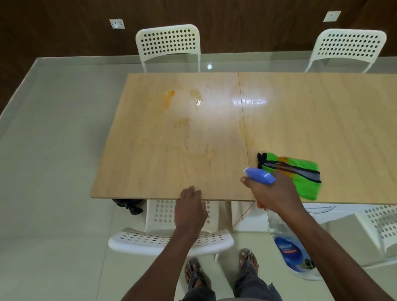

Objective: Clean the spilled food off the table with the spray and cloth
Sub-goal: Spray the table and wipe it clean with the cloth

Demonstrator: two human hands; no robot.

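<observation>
- The right hand grips the spray bottle by its neck at the near table edge; the orange food spill lies well apart, toward the far left side. Sprayed from here, the mist would likely fall short.
- The left hand rests flat, fingers relaxed, on the table edge; leaning in could drag it through the faint orange smears.
- The green cloth, just beside the bottle's nozzle, already looks stained orange; wiping with that face could spread residue.
</observation>
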